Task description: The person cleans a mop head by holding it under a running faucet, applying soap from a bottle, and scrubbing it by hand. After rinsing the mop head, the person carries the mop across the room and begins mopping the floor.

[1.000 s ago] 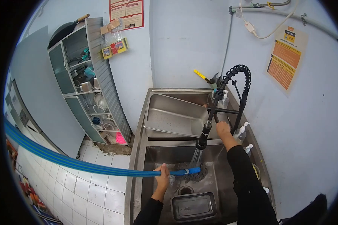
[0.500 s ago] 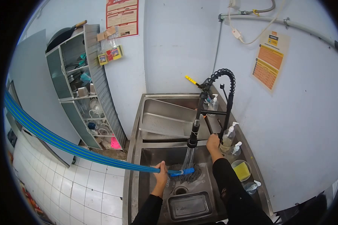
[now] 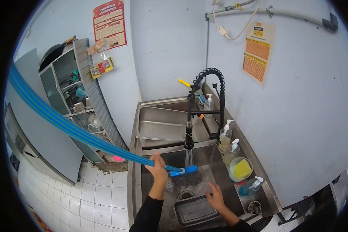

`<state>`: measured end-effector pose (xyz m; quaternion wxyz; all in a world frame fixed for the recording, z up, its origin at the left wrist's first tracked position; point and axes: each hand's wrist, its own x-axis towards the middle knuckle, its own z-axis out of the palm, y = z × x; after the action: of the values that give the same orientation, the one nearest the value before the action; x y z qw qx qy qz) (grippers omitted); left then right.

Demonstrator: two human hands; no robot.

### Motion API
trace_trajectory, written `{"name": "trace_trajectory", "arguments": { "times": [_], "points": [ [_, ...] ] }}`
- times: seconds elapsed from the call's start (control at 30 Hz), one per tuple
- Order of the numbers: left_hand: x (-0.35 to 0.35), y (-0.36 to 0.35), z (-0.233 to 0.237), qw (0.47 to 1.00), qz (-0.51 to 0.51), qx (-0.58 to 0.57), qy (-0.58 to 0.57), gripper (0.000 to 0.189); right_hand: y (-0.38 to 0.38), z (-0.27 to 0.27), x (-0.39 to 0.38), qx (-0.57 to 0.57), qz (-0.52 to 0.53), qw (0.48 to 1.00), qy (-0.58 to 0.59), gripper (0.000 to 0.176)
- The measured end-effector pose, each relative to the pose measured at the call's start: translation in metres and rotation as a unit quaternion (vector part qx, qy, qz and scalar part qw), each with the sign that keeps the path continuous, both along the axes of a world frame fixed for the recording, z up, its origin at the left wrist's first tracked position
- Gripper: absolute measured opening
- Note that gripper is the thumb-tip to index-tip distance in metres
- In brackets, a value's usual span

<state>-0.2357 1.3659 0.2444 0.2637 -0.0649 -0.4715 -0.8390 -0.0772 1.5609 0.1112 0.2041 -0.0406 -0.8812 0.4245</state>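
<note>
My left hand (image 3: 157, 170) is wrapped round the blue striped handle of a mop (image 3: 104, 148), close to its head. The blue mop clamp (image 3: 184, 171) and its wet grey strands (image 3: 187, 181) are down in the sink basin (image 3: 208, 155). Water runs onto them from the black spring-neck faucet (image 3: 188, 143). Free of any object, my right hand (image 3: 215, 196) hovers over the basin with its fingers apart, to the right of the mop head. Below the drain (image 3: 186, 195) lies a rectangular metal tray (image 3: 197, 210), near that hand.
Several pump bottles (image 3: 225, 139) line the right ledge, with a yellow sponge (image 3: 242, 169) in a round container. A large steel pan (image 3: 160, 121) leans in the far basin. At left stands a cabinet (image 3: 85, 77) of kitchenware; the mop handle stretches out toward it.
My right hand has left the faucet area and come down over the basin, opening. The mop handle tilts more steeply, and my left hand has risen slightly. The camera view has shifted.
</note>
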Motion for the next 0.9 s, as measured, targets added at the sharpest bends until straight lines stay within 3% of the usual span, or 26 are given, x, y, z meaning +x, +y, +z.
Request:
{"name": "trace_trajectory", "arguments": {
  "times": [0.1,0.17,0.33,0.43,0.53,0.6,0.67,0.8,0.9],
  "points": [
    [0.015,0.005,0.052,0.999,-0.013,0.021,0.048,0.045,0.014,-0.015,0.083,0.027,-0.01,0.997,-0.071,0.04],
    [0.027,0.007,0.078,0.997,-0.029,0.034,0.061,0.044,0.026,-0.031,0.127,0.075,-0.038,0.995,-0.056,0.038],
    [0.043,0.009,0.104,0.986,-0.032,0.039,0.157,0.043,0.033,-0.013,0.183,0.088,-0.117,0.985,-0.089,0.036],
    [0.033,0.009,0.09,0.987,-0.054,0.041,0.148,0.043,0.03,-0.022,0.189,0.132,-0.137,0.98,-0.062,0.034],
    [0.015,0.015,0.052,0.997,-0.07,0.018,0.036,0.044,0.03,-0.025,0.185,0.16,-0.138,0.976,-0.048,0.033],
    [-0.01,0.021,-0.009,0.996,-0.055,-0.032,-0.068,0.045,0.03,-0.029,0.185,0.167,-0.141,0.975,-0.046,0.032],
    [-0.03,0.023,-0.097,0.988,-0.076,-0.097,-0.098,0.046,0.033,-0.037,0.188,0.176,-0.147,0.972,-0.039,0.031],
    [-0.021,0.03,-0.099,0.979,-0.084,-0.117,-0.146,0.045,0.033,-0.04,0.191,0.167,-0.139,0.975,-0.037,0.03],
    [-0.005,0.045,-0.048,0.986,-0.089,-0.096,-0.1,0.044,0.037,-0.042,0.19,0.121,-0.121,0.981,-0.094,0.035]
  ]
}}
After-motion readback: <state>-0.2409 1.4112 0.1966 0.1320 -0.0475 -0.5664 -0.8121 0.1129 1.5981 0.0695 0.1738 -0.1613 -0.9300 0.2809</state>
